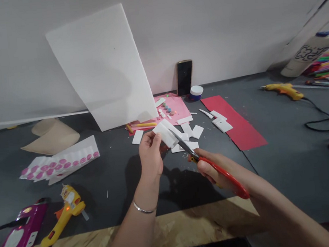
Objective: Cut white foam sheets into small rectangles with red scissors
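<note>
My left hand (151, 152) pinches a small white foam piece (165, 135) between thumb and fingers, above the dark table. My right hand (215, 169) is closed round the red handles of a pair of scissors (227, 175). The blades reach up and left to the right edge of the foam piece; whether they bite into it I cannot tell. Below and behind my hands lie several cut white foam pieces (198, 132), some on a pink sheet (177, 106) with small coloured bits. More white offcuts rest by a red strip (234, 122).
A large white foam board (103, 67) leans on the wall, near a phone (184, 77) and a small jar (196, 93). A yellow glue gun (65, 216) and a purple power strip (24, 226) lie front left. Another glue gun (285, 90) lies right, its cable trailing.
</note>
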`<state>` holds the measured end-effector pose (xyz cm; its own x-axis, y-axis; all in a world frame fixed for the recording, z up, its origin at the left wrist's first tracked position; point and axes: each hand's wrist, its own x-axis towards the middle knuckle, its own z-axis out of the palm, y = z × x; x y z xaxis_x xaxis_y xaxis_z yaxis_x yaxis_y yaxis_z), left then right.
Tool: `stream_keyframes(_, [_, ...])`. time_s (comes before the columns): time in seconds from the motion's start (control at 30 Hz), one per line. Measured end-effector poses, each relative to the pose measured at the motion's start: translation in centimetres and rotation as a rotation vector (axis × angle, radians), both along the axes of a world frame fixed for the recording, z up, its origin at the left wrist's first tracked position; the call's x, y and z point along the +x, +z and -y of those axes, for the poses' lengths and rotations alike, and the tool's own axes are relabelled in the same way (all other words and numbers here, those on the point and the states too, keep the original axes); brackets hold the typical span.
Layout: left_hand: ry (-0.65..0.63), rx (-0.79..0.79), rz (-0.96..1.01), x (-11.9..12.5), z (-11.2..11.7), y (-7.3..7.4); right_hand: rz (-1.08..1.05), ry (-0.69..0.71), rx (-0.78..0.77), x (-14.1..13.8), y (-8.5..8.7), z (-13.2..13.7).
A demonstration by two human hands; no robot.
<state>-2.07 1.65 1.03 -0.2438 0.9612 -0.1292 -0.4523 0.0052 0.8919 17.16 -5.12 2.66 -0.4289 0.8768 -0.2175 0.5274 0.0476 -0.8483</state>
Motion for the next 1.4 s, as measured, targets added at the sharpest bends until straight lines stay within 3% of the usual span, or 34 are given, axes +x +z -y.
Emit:
stream_keyframes(0.63, [-0.01,-0.037,-0.002,-0.2,-0.4,-0.9,0.076,-0.075,0.074,-1.9,0.6,0.5])
stream_keyframes(1.23, [-0.08,-0.068,-0.012,-0.4,-0.4,-0.3,0.108,-0.088,0.115,-1.9,0.3,0.2])
stream_keyframes(1.4, [-0.071,-0.072,-0.008,-0.2,-0.2,0.0,0.161,-0.093,0.217,-2.0,-0.3,-0.1])
